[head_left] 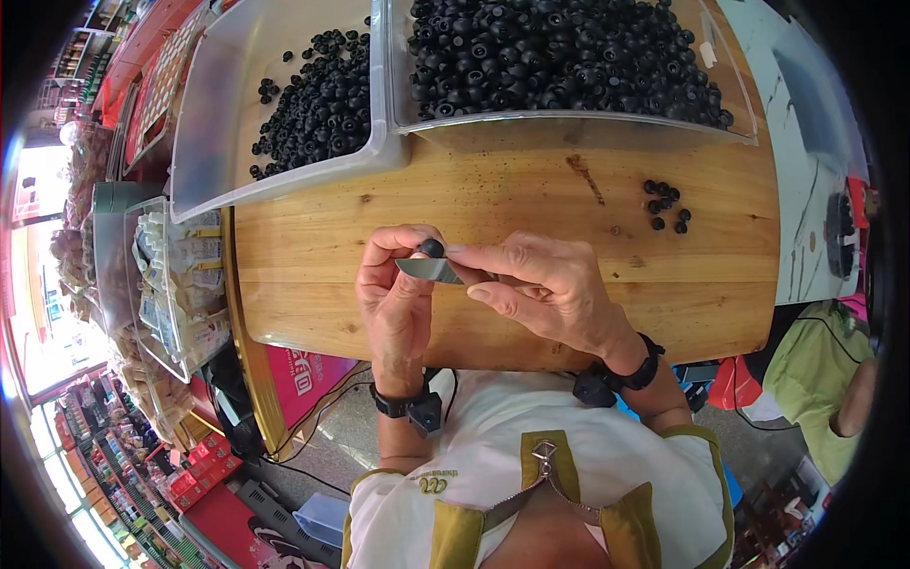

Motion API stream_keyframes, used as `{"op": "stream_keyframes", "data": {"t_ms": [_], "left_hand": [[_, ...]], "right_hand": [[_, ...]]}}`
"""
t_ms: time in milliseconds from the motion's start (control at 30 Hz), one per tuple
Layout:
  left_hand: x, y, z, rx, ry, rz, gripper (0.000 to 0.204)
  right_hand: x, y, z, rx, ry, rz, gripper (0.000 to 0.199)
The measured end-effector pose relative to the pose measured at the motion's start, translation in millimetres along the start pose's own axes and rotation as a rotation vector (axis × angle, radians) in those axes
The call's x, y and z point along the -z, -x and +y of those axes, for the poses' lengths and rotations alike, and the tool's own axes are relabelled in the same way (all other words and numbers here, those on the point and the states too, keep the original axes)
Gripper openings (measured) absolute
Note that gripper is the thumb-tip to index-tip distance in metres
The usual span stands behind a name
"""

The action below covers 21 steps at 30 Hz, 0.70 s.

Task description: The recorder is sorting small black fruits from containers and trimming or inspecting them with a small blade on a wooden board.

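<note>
**Black round piece in one hand, knife in the other**

So the left hand [398, 289] has a small black round piece [431, 247] pinched up at the fingertips, palm half turned in. The right hand [569, 284] has its thumb and fingers closed around a knife [428, 269], handle mostly hidden, with the blade right at the piece's near side. Can't tell if the edge is actually biting in. The right index fingertip is up by the piece too, touching or just beside it.

All that's held above a wooden table [664, 284], left of its middle and nearer the near edge. A translucent left bin [218, 109] covers the far left corner, with a heap of black pieces [322, 123] inside. The right bin [730, 81] sits beside it toward the far edge, way fuller. A handful of loose pieces [666, 203] lie near the table's right edge, and pale packets [180, 275] stand just past the left edge.
</note>
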State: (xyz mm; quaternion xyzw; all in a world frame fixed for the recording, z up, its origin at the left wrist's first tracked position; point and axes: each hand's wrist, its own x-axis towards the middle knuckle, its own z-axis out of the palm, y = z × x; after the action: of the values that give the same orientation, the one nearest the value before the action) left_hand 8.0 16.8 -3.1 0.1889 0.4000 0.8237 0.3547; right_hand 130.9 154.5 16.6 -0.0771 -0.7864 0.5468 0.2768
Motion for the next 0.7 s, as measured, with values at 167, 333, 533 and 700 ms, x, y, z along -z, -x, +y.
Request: {"op": "stream_keyframes", "data": {"t_ms": [167, 333, 533, 700], "left_hand": [[-3, -1, 1, -0.043, -0.041, 0.001, 0.024], [-4, -1, 2, -0.042, -0.056, 0.005, 0.021], [-1, 1, 6, 0.065, 0.144, -0.024, 0.020], [0, 0, 2, 0.164, 0.215, -0.004, 0.019]], "right_hand": [[-1, -1, 1, -0.012, -0.008, 0.028, 0.038], [1, 0, 1, -0.031, -0.002, -0.015, 0.036], [-2, -1, 10, -0.064, -0.083, 0.053, 0.040], [0, -3, -3, -0.054, -0.138, -0.023, 0.045]]}}
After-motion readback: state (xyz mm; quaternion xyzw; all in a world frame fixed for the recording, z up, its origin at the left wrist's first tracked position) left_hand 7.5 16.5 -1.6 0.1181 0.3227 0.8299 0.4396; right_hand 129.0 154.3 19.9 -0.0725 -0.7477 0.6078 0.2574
